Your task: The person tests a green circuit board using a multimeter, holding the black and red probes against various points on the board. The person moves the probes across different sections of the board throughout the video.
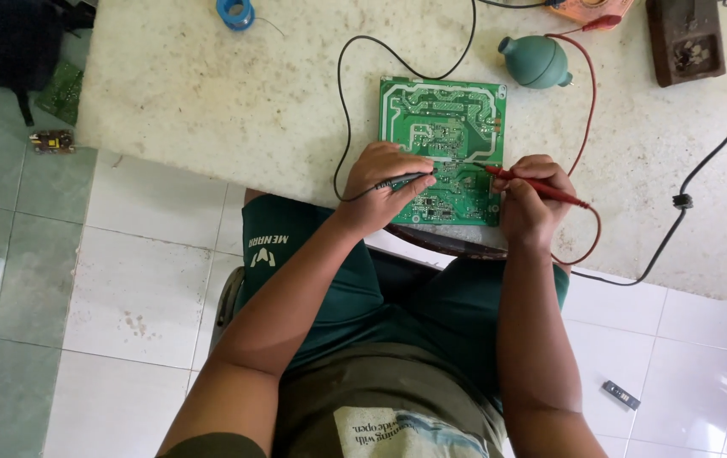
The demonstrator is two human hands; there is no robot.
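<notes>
A green circuit board lies solder side up near the front edge of a pale speckled table. My left hand grips a black test probe whose tip touches the lower middle of the board. A red test probe is held in my right hand, its tip resting on the board's lower right part. The black lead and the red lead run from the probes to the back of the table.
A teal rubber blower bulb lies behind the board. A blue solder spool sits at the back left, a brown stand at the back right. A black cable crosses the right side. The white tiled floor holds a small dark part.
</notes>
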